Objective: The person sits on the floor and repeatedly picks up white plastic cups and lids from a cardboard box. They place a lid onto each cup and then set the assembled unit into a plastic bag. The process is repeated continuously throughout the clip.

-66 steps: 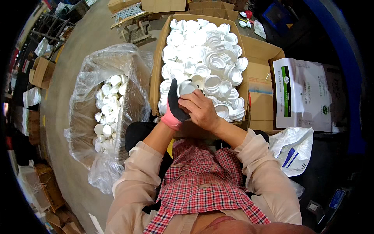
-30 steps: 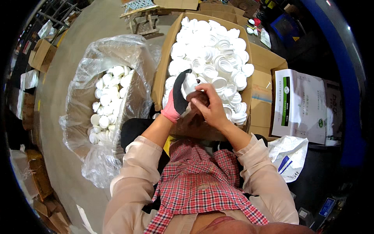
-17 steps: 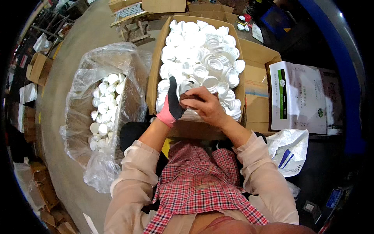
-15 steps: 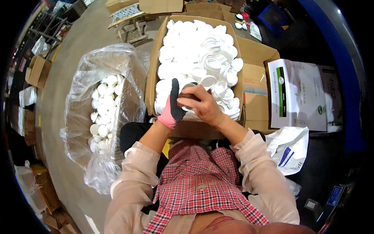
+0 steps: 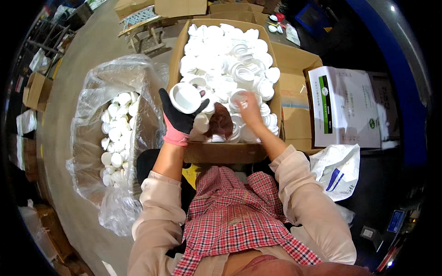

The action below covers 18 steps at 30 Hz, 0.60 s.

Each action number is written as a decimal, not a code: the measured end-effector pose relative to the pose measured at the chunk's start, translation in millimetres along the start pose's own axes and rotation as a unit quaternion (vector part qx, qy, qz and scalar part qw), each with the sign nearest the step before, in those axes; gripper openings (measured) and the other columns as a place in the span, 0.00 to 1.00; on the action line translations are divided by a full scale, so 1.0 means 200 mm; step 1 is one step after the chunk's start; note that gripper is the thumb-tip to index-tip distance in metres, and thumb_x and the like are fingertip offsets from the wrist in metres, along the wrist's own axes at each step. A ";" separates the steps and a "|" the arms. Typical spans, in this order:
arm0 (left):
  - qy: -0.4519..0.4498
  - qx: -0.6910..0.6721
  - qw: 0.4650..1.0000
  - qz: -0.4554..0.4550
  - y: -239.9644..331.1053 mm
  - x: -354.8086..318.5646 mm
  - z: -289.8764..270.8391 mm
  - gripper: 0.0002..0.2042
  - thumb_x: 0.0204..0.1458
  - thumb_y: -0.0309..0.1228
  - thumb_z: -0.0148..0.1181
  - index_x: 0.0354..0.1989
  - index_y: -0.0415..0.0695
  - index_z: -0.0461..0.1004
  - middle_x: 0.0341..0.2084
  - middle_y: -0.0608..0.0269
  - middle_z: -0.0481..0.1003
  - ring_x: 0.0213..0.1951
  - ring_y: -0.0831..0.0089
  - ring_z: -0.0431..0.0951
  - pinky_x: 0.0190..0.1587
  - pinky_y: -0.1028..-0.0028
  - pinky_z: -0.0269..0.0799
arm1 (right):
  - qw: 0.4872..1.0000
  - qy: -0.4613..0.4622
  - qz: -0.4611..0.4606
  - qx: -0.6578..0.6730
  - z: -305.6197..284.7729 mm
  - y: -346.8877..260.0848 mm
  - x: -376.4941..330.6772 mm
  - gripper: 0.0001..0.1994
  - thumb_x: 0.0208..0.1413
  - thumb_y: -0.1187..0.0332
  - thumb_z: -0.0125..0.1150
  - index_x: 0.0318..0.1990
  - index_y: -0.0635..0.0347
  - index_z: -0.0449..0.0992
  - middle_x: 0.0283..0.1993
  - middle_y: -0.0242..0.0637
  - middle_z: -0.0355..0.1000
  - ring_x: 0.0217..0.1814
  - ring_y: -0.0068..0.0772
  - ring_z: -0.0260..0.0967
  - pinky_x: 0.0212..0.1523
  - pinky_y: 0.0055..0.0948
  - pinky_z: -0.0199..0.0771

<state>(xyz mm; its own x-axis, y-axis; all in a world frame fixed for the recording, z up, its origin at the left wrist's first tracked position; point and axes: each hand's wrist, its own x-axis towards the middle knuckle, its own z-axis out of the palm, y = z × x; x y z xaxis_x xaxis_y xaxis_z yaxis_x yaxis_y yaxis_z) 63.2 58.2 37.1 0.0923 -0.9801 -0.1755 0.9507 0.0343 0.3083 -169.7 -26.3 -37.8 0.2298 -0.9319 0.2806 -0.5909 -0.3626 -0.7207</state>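
In a black and pink glove, my left hand [image 5: 180,120] grips a round white plastic lid [image 5: 185,97], its hollow side tilted up. This hand is over the near left of a cardboard box [image 5: 221,151] heaped with white plastic lids [image 5: 252,50]. A crumpled brown cloth [image 5: 221,121] lies on the lids between my hands. Bare and smeared by motion, my right hand [image 5: 249,108] is over the lids to the right of the cloth. Whether its fingers have hold of anything cannot be made out.
To the left stands a container lined with clear plastic [image 5: 87,138], with more white lids [image 5: 119,124] inside. An open cardboard box [image 5: 294,87] and a white printed carton [image 5: 343,108] are at the right. A white plastic bag [image 5: 338,172] lies nearer me.
My hands have moved apart. The left has shifted left with the lid, and the right has gone right. The brown cloth, earlier between the hands, now lies on the lids.
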 end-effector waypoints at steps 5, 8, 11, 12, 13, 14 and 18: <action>-0.104 -0.121 0.981 -0.114 0.03 -0.03 0.09 0.39 0.57 0.64 0.38 0.66 0.43 0.55 0.61 0.34 0.58 0.61 0.32 0.59 0.61 0.35 0.54 | 0.945 -0.020 0.246 -0.213 -0.12 0.47 0.09 0.24 0.48 0.58 0.65 0.46 0.70 0.71 0.48 0.60 0.71 0.50 0.58 0.70 0.52 0.49 0.68; -0.152 -0.092 0.977 -0.120 0.00 -0.02 0.10 0.42 0.56 0.66 0.37 0.65 0.39 0.54 0.61 0.32 0.57 0.61 0.31 0.60 0.59 0.42 0.63 | 0.929 -0.102 0.257 -0.245 -0.15 0.57 0.12 0.18 0.47 0.60 0.63 0.39 0.67 0.76 0.49 0.57 0.72 0.48 0.57 0.71 0.50 0.51 0.68; -0.167 0.077 0.982 -0.046 0.01 -0.07 0.06 0.39 0.55 0.59 0.44 0.65 0.37 0.54 0.59 0.35 0.62 0.58 0.39 0.65 0.57 0.49 0.66 | 0.945 -0.081 0.084 -0.306 -0.23 0.07 0.15 0.11 0.42 0.64 0.64 0.26 0.65 0.76 0.55 0.52 0.68 0.54 0.53 0.67 0.51 0.47 0.68; -0.179 0.153 0.972 -0.017 -0.01 -0.08 0.09 0.37 0.55 0.54 0.48 0.64 0.37 0.55 0.57 0.38 0.64 0.56 0.43 0.67 0.56 0.52 0.67 | 0.963 -0.055 0.018 -0.265 -0.30 -0.05 0.15 0.11 0.40 0.68 0.65 0.22 0.66 0.71 0.58 0.50 0.66 0.56 0.51 0.64 0.52 0.42 0.68; -0.191 0.228 0.955 0.012 -0.03 -0.09 0.12 0.35 0.55 0.50 0.52 0.64 0.36 0.55 0.56 0.40 0.66 0.55 0.47 0.69 0.56 0.55 0.68 | 0.984 -0.034 -0.043 -0.172 -0.34 -0.10 0.16 0.11 0.41 0.68 0.65 0.22 0.65 0.70 0.59 0.48 0.66 0.57 0.48 0.64 0.52 0.39 0.68; -0.198 0.303 0.931 0.042 -0.05 -0.10 0.13 0.34 0.55 0.46 0.56 0.64 0.36 0.56 0.55 0.42 0.68 0.54 0.51 0.72 0.55 0.57 0.69 | 0.992 -0.015 -0.103 -0.073 -0.36 -0.16 0.16 0.11 0.43 0.68 0.66 0.22 0.63 0.69 0.61 0.45 0.65 0.58 0.46 0.65 0.53 0.36 0.68; -0.164 0.605 0.754 0.196 -0.05 -0.14 0.19 0.26 0.53 0.39 0.59 0.58 0.39 0.66 0.54 0.52 0.72 0.56 0.63 0.72 0.57 0.65 0.68 | 0.852 -0.263 0.033 0.451 -0.42 -0.50 0.09 0.12 0.47 0.75 0.66 0.22 0.58 0.66 0.68 0.41 0.58 0.63 0.32 0.61 0.53 0.28 0.68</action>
<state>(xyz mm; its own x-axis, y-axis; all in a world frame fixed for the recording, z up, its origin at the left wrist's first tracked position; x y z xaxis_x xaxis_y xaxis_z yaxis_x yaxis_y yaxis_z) 40.7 77.1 73.9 0.0299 -0.9432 0.3308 -0.1155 0.3255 0.9385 -171.3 -6.0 91.7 0.6733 -0.7362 0.0681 0.1650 0.0598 -0.9845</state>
